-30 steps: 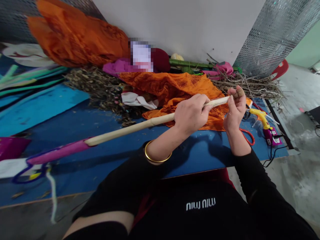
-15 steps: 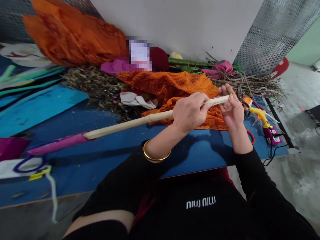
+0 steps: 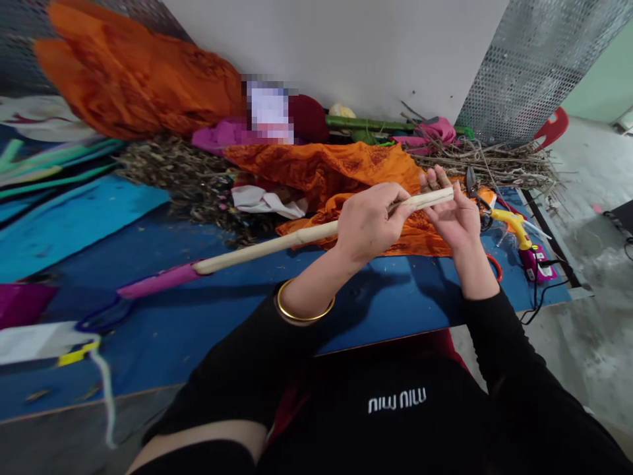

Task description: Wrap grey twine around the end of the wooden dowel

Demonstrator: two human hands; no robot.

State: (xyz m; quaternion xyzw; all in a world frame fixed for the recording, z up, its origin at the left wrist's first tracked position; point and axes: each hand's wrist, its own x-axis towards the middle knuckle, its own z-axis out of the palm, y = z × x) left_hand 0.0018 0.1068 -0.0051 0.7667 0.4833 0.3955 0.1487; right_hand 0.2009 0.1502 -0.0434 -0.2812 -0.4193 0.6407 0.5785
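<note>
My left hand (image 3: 368, 221) is closed around a long pale wooden stick (image 3: 267, 249), which slants across the table's front part. Pink wrapping (image 3: 165, 278) covers the stick's left end, where a dark blue cord (image 3: 106, 320) forms a loop. The stick's right end pokes out past my left thumb and reaches my right hand (image 3: 452, 214). That hand is palm up with its fingers stretched out, its thumb by the stick's tip. Something brownish is on one of its fingers. Behind both hands lies crumpled orange cloth (image 3: 366, 161).
A yellow glue gun (image 3: 514, 224), black-handled cutters (image 3: 472, 185) and a purple box (image 3: 541, 264) with a cable lie at right. Dry twigs (image 3: 509, 168) and dried plants (image 3: 173, 171) line the back. Left are a light blue sheet (image 3: 93, 224) and a yellow clip (image 3: 78, 353).
The stick's pink-wrapped end shows farther right, closer to my left hand, and the blue loop has shifted with it. Both hands stay nearly in place; the view has shifted slightly.
</note>
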